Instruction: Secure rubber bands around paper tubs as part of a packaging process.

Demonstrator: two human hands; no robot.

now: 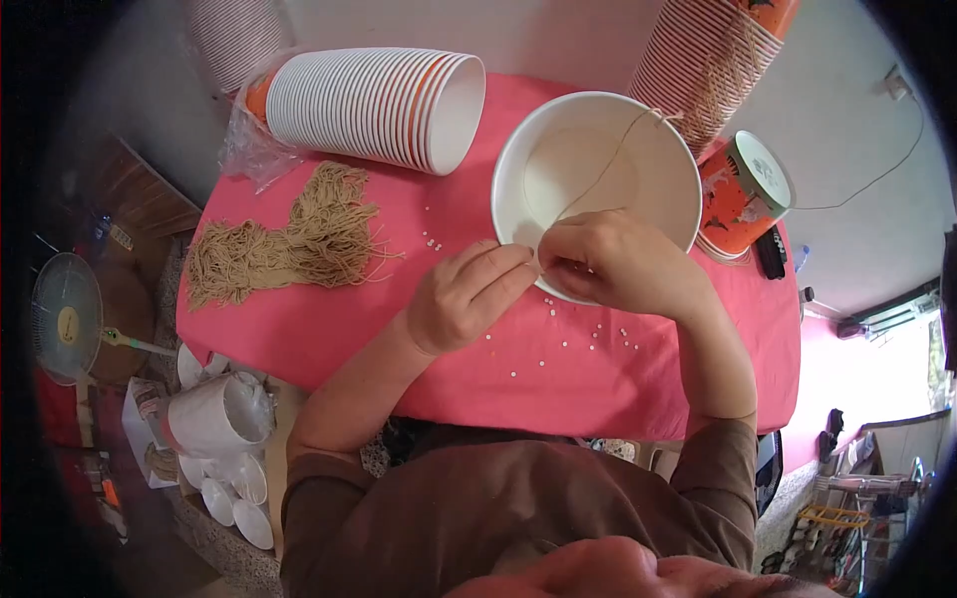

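A large white paper bucket (510, 169) stands before me with its open mouth up. A thin tan string (604, 177) runs from its far right rim, across the opening, to my fingers. My left hand (467, 296) is closed in a pinch at the near rim, its fingertips on the string's end. Just beside it, my right hand (623, 261) has its fingers curled and pinched on the string, hiding part of it and of the rim. The fingertips of both hands nearly touch. Small white beads (564, 344) lie scattered on the pink cloth near the bucket.
On the pink-covered table (299, 344) lie a bundle of tan strings (289, 244) and a stack of white buckets (364, 108). Orange-patterned stacked buckets (698, 75), an upturned orange bucket (743, 194) and a black object (771, 253) are at the right. A fan (68, 319) stands left.
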